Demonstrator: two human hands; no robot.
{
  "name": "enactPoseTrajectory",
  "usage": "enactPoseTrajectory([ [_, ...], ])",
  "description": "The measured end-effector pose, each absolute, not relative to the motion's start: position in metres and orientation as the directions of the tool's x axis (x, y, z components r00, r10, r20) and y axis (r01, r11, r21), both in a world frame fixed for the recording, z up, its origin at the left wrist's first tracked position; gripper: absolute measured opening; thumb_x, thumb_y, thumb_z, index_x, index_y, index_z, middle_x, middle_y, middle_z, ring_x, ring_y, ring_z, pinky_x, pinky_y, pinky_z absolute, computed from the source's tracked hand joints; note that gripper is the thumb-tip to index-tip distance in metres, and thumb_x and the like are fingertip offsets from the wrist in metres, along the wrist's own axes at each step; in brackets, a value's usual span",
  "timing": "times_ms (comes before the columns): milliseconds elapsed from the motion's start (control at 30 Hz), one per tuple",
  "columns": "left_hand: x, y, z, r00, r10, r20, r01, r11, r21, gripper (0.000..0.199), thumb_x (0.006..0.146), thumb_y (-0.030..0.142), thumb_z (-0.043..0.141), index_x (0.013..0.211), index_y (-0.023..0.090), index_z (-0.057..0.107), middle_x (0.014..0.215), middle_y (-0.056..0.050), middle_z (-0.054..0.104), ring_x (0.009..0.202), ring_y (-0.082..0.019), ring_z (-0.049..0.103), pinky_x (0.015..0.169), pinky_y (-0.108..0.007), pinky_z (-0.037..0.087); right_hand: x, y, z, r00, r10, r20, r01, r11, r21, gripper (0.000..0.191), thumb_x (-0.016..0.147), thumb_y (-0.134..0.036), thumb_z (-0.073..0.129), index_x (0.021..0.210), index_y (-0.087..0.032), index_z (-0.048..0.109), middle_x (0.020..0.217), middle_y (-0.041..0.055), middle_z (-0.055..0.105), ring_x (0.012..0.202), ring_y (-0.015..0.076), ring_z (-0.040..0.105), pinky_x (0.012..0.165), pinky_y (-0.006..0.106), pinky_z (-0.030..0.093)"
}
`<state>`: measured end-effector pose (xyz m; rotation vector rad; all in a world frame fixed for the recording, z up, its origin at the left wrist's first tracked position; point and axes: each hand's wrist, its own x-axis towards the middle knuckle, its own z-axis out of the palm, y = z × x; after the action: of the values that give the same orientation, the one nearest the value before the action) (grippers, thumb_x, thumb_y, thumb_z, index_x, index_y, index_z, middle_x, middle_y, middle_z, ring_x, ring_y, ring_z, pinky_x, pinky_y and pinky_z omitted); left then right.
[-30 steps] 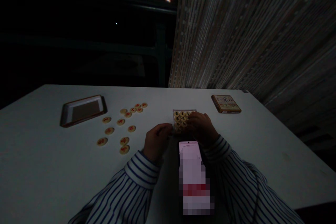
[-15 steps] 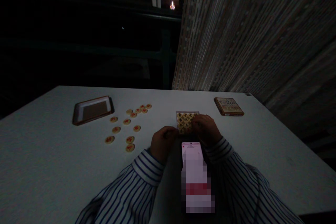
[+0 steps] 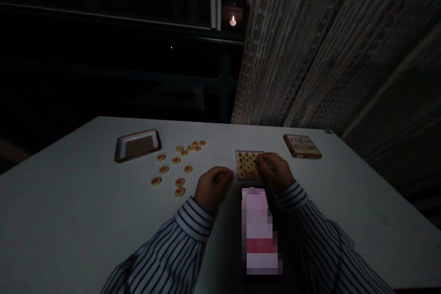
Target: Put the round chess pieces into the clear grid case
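A small clear tray [image 3: 237,165] lies on the table between my hands, filled with rows of round Chinese chess pieces [image 3: 246,161]. Most show dark characters; reddish ones lie in the front row. My right hand [image 3: 277,172] is closed at the tray's right side, its curled fingertips over the edge pieces and covering some of them. Just left of the tray is my left hand [image 3: 213,187], its fingers curled together and its thumb side toward the tray. What either hand holds, if anything, is hidden. Loose red-marked Chinese chess pieces [image 3: 176,161] are scattered farther left.
A lit phone [image 3: 260,220] lies between my forearms, its screen blurred. At the back left stands an open shallow box part [image 3: 160,140]. A flat printed box [image 3: 303,145] sits at the back right. A string curtain [image 3: 292,55] hangs behind the white table [image 3: 86,220].
The view has shifted, so the table things appear farther right. My right hand has drawn back slightly from the tray, showing more pieces. My left hand stays beside the tray.
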<state>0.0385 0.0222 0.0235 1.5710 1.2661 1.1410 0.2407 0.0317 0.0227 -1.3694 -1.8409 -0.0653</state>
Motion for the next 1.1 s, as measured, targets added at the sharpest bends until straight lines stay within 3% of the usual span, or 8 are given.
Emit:
enactPoseTrajectory([
  [267,-0.021,0.023,0.040,-0.037,0.963,0.267,0.393,-0.231,0.890,0.026,0.067,0.036,0.056,0.083,0.015,0.063,0.075,-0.004,0.066,0.068,-0.015,0.060,0.067,-0.027,0.048,0.236,0.030,0.047,-0.056,0.804,0.592,0.790,0.399,-0.466,0.020,0.079,-0.028,0.045,0.081,-0.018,0.062,0.082,0.0050,0.065,0.082,0.0171,0.058,0.076,0.033,0.045],
  [333,-0.041,0.024,0.040,-0.085,0.942,0.325,0.462,-0.252,0.851,0.028,0.067,0.036,0.056,0.084,0.016,0.064,0.080,-0.005,0.067,0.073,-0.016,0.060,0.072,-0.029,0.048,0.229,0.029,0.056,-0.091,0.804,0.588,0.793,0.416,-0.446,0.020,0.079,-0.029,0.045,0.081,-0.019,0.062,0.082,0.0046,0.065,0.081,0.0171,0.058,0.075,0.033,0.045],
  [567,-0.096,0.024,0.028,-0.125,0.937,0.326,0.587,-0.195,0.785,0.029,0.070,0.037,0.052,0.086,0.015,0.064,0.087,-0.006,0.067,0.078,-0.017,0.061,0.075,-0.028,0.048,0.192,0.030,0.075,-0.349,0.814,0.465,0.798,0.518,-0.308,0.022,0.080,-0.027,0.045,0.090,-0.016,0.062,0.088,0.0064,0.065,0.083,0.0164,0.058,0.077,0.031,0.043],
  [900,-0.100,0.013,0.000,0.047,0.913,0.405,0.676,-0.328,0.660,0.026,0.075,0.031,0.044,0.087,0.017,0.063,0.087,-0.006,0.067,0.081,-0.017,0.061,0.077,-0.029,0.047,0.136,0.037,0.068,-0.607,0.779,0.156,0.763,0.627,-0.159,0.029,0.080,-0.027,0.042,0.101,-0.018,0.060,0.094,0.0058,0.064,0.085,0.0157,0.058,0.077,0.028,0.042],
  [1100,-0.094,0.011,-0.013,0.093,0.880,0.465,0.700,-0.390,0.598,0.028,0.078,0.029,0.038,0.092,0.018,0.060,0.090,-0.006,0.066,0.084,-0.018,0.060,0.079,-0.032,0.046,0.103,0.044,0.058,-0.651,0.759,0.008,0.755,0.649,-0.093,0.031,0.080,-0.026,0.040,0.104,-0.020,0.057,0.101,0.0063,0.063,0.091,0.0173,0.057,0.077,0.029,0.041],
])
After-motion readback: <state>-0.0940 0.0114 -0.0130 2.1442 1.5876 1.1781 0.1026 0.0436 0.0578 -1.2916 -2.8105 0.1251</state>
